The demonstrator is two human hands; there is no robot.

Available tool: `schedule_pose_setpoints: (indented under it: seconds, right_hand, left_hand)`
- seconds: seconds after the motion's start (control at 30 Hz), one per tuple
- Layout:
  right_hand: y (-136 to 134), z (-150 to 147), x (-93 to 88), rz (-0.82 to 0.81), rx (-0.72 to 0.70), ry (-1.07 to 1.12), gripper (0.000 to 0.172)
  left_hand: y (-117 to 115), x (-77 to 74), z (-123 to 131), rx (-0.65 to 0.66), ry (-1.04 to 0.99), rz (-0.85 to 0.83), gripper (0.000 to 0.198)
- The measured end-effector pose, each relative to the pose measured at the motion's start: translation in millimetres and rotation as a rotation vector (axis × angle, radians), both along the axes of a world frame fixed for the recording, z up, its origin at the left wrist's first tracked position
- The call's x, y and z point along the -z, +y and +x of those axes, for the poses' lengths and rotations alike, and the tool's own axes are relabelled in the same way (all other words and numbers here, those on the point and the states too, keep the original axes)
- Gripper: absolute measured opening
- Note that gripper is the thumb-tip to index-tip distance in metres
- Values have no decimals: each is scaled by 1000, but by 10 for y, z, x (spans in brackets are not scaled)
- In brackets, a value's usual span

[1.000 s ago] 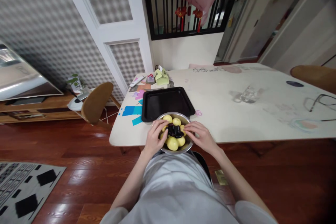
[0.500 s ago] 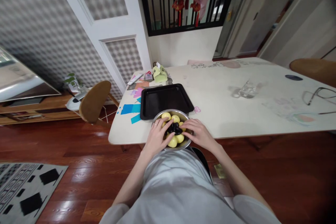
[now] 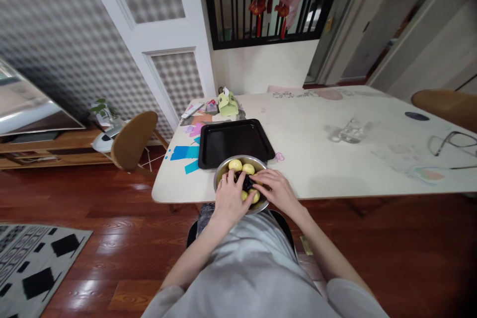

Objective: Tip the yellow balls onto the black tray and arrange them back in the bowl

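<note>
A round metal bowl (image 3: 222, 168) stands at the table's near edge, close against my body. Inside are several smooth, pale yellow, rounded pieces (image 3: 235, 165), perhaps peeled potatoes, around shiny black pieces (image 3: 247, 184) in the middle. My left hand (image 3: 231, 199), with a ring on one finger, reaches over the bowl's left side; its fingers are spread, their tips at the black pieces and the thumb over a yellow one. From the right, my right hand (image 3: 278, 190) pinches at a black piece with thumb and fingertips. Fingers partly cover the bowl's contents.
Just beyond the bowl lies a black baking tray (image 3: 235, 143) on the white table (image 3: 309, 159). A green tissue holder (image 3: 227, 104) and a remote (image 3: 192, 110) lie at the back left. Farther right are a drinking glass (image 3: 352, 131) and eyeglasses (image 3: 456, 140). A wooden chair (image 3: 134, 140) stands left.
My left hand has moved slightly deeper over the bowl and now covers more of its contents. My right fingertips have come closer together at the black pieces. The view has shifted slightly.
</note>
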State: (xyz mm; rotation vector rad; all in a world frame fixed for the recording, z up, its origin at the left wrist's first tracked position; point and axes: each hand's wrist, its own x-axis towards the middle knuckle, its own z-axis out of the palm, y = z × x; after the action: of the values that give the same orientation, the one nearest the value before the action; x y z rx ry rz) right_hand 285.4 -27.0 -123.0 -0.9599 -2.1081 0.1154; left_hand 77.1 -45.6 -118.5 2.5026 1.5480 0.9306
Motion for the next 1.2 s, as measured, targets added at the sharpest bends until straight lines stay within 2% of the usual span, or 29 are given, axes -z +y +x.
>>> schedule_pose_setpoints:
  seconds: [0.07,0.17,0.27,0.33,0.43,0.53,0.77,1.0,1.2]
  right_hand:
    - [-7,-5,-2,-4,11,-16,34]
    - [-9,-1,3,-48,6,-27,41]
    - [6,-5,31,-86,-8,9,39]
    - [16,-20,55,-106,-4,61,35]
    - [11,-57,67,-170,3,166,32]
    - [-17,-96,47,-281,3,274,30]
    - [-60,-195,43,-471,38,537,19]
    - [-85,-234,-6,-510,-31,649,18]
    - [-111,-185,-59,-437,-47,568,24]
  left_hand:
    - [-3,-17,35,-38,42,-27,60]
    - [-13,-144,94,-93,171,-124,60]
    - [-11,-296,149,-117,252,-225,56]
    - [6,-351,168,-83,244,-262,50]
    - [43,-348,164,-13,189,-288,43]
    - [68,-308,140,24,142,-303,45]
    - [55,-340,133,35,114,-340,46]
    - [67,-398,121,27,74,-386,31]
    - [113,-380,49,92,13,-411,27]
